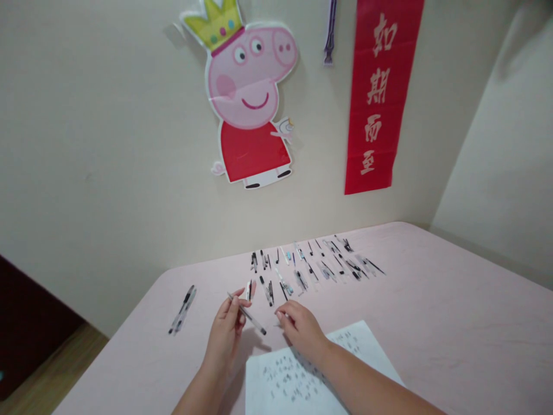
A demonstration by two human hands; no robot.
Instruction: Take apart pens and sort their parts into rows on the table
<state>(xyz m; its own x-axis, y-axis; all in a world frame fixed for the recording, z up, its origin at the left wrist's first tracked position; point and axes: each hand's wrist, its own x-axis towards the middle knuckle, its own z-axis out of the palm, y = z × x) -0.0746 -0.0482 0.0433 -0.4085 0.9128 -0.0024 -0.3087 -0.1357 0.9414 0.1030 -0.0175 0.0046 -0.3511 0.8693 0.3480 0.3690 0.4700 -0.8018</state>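
Observation:
My left hand (223, 329) is closed on a slim pen (253, 321) with a see-through barrel and a dark end. The pen slants down to the right, its dark end toward my right hand. Above the paper, my right hand (302, 329) has its fingers pinched together. A thin pale bit shows by its fingertips, too small to name. Just beyond my left fingers is a small white and black piece (249, 290); whether the fingers touch it, I cannot tell. Under my right forearm lies a white sheet (289, 377) covered with dark marks.
Two rows of pens and pen parts (302, 281) lie across the back of the pink-covered table (453, 323). Two pens (182, 309) lie side by side at the left. The wall behind carries a cartoon pig cutout (254, 144) and a red banner (380, 132).

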